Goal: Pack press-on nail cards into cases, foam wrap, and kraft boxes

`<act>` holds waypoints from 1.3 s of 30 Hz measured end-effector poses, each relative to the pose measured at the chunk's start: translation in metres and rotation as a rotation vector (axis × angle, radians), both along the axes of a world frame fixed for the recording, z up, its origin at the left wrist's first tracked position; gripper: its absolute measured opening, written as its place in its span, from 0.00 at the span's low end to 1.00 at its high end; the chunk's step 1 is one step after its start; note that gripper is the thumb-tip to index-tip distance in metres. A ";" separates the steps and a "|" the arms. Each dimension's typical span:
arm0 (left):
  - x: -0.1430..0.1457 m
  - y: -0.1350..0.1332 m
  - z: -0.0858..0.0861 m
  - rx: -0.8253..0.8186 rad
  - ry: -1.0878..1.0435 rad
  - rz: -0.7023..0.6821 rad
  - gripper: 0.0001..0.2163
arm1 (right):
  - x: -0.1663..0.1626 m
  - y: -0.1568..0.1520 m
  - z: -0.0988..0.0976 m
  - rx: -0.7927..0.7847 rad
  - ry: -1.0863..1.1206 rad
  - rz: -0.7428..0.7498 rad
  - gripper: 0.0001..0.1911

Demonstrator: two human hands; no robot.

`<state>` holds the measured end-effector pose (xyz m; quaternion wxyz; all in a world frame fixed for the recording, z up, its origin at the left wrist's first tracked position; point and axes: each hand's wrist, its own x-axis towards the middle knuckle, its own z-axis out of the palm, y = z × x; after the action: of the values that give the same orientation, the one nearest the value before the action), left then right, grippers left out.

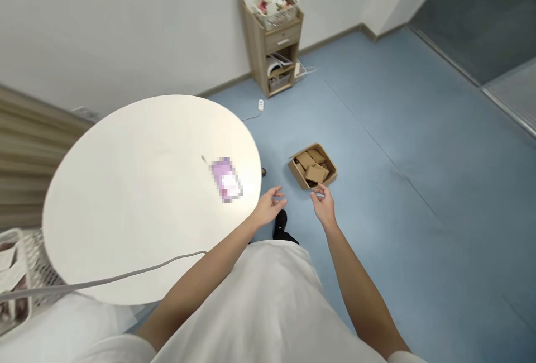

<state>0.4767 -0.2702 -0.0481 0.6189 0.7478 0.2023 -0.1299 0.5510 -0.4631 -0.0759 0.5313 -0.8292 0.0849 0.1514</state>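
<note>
My left hand (269,206) hovers by the right edge of a round white table (138,184), its fingers apart and nothing in them. To its right, my right hand (324,205) hangs in the air with fingers slightly curled and apart, also holding nothing. Just beyond the right hand, an open cardboard box (297,175) stands on the floor. Several small brown cardboard boxes (317,173) lie jumbled inside it. On the table lies a blurred-out purple and white object (226,180), seemingly a phone.
A wooden cabinet (257,53) against the wall bears a white basket (278,17). A power strip (261,105) lies on the blue floor (389,128). A grey cable (125,276) crosses the table's near side. Another white basket (39,251) is at lower left.
</note>
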 end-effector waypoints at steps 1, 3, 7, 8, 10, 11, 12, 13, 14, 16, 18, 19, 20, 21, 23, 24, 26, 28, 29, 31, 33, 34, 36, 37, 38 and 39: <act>-0.015 0.010 0.005 -0.004 -0.018 0.018 0.24 | -0.005 0.012 0.004 0.027 -0.022 0.037 0.29; -0.048 0.032 0.013 0.002 -0.044 0.093 0.22 | -0.016 0.038 0.013 0.073 -0.051 0.130 0.28; -0.122 0.081 0.023 0.032 -0.048 0.350 0.20 | -0.051 0.100 0.034 0.110 -0.072 0.350 0.24; -0.141 0.092 0.023 0.034 -0.045 0.417 0.20 | -0.062 0.115 0.039 0.113 -0.074 0.407 0.23; -0.179 0.111 0.020 0.030 -0.048 0.545 0.20 | -0.088 0.145 0.049 0.110 -0.067 0.536 0.22; -0.197 0.119 0.017 0.025 -0.051 0.607 0.20 | -0.102 0.159 0.053 0.102 -0.058 0.609 0.22; -0.214 0.126 0.015 0.020 -0.055 0.667 0.20 | -0.116 0.172 0.057 0.091 -0.046 0.682 0.22; -0.231 0.132 0.013 0.013 -0.057 0.723 0.20 | -0.130 0.185 0.060 0.081 -0.030 0.751 0.22; -0.246 0.137 0.011 0.006 -0.056 0.773 0.19 | -0.144 0.197 0.062 0.074 -0.011 0.813 0.21; -0.275 0.146 0.010 -0.006 -0.057 0.862 0.19 | -0.168 0.221 0.065 0.072 0.022 0.906 0.21; -0.301 0.152 0.012 -0.008 -0.057 0.944 0.18 | -0.189 0.243 0.067 0.067 0.035 0.988 0.21; -0.312 0.155 0.013 -0.006 -0.055 0.981 0.18 | -0.198 0.253 0.068 0.062 0.033 1.032 0.21; -0.322 0.157 0.014 -0.003 -0.051 1.016 0.18 | -0.206 0.262 0.069 0.055 0.027 1.078 0.20; -0.331 0.159 0.014 0.002 -0.045 1.047 0.18 | -0.213 0.270 0.070 0.047 0.020 1.127 0.20; -0.345 0.162 0.014 0.019 -0.034 1.105 0.18 | -0.223 0.283 0.071 0.039 0.016 1.225 0.19; -0.349 0.163 0.013 0.030 -0.031 1.135 0.18 | -0.226 0.288 0.072 0.037 0.018 1.272 0.18; -0.353 0.164 0.014 0.043 -0.024 1.185 0.17 | -0.229 0.298 0.071 0.035 0.024 1.354 0.17; -0.352 0.163 0.016 0.049 -0.017 1.223 0.17 | -0.229 0.308 0.068 0.034 0.033 1.419 0.17; -0.351 0.163 0.018 0.053 -0.014 1.240 0.17 | -0.229 0.313 0.066 0.034 0.037 1.445 0.16; -0.350 0.163 0.022 0.062 -0.014 1.260 0.17 | -0.229 0.326 0.062 0.032 0.049 1.499 0.16; -0.353 0.165 0.026 0.070 -0.009 1.275 0.17 | -0.232 0.340 0.059 0.033 0.057 1.553 0.16; -0.356 0.167 0.027 0.074 -0.001 1.285 0.17 | -0.234 0.346 0.059 0.034 0.062 1.580 0.16; -0.366 0.173 0.028 0.085 0.017 1.321 0.17 | -0.241 0.360 0.058 0.034 0.070 1.637 0.16; -0.373 0.178 0.027 0.090 0.025 1.346 0.17 | -0.244 0.367 0.058 0.032 0.069 1.666 0.16; -0.379 0.183 0.027 0.092 0.028 1.375 0.18 | -0.248 0.374 0.057 0.029 0.066 1.697 0.16; -0.386 0.188 0.026 0.090 0.029 1.408 0.18 | -0.253 0.382 0.057 0.023 0.059 1.729 0.16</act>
<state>0.0909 -0.0823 -0.0216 0.5217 0.4620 0.6513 0.3001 0.2982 -0.0809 -0.0193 0.2356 -0.5930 -0.5635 0.5248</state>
